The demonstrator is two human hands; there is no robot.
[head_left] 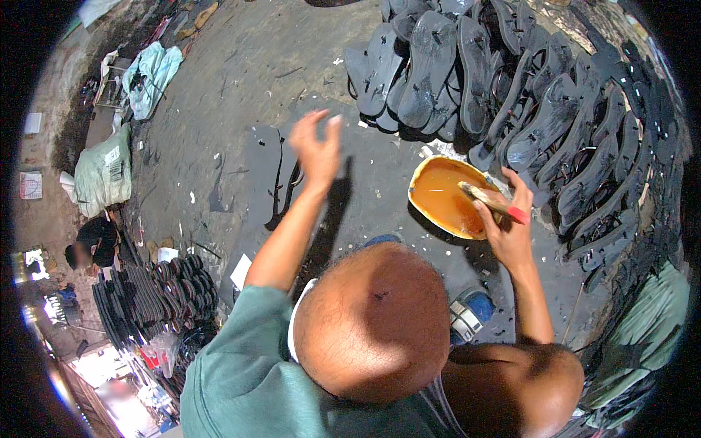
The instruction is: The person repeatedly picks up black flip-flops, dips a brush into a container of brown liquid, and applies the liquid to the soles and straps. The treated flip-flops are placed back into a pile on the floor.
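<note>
My right hand [511, 219] grips a brush [488, 197] with a red band near the end of its handle. The bristles dip into amber liquid [442, 196] in a shallow bowl with a pale yellow rim [436, 159]. My left hand [316, 150] hovers over the floor with thumb and fingers apart, holding nothing. Just left of and below it lie thin black straps [277, 186] on dark flat material; my forearm hides part of them.
Black sandals and soles [431, 69] cover the far and right side, close to the bowl. Stacked soles [150, 296] stand at the lower left. A pale sack [106, 171] and light blue cloth [150, 77] lie left, near a person in dark clothing [98, 237]. Green cloth [642, 336] hangs at right.
</note>
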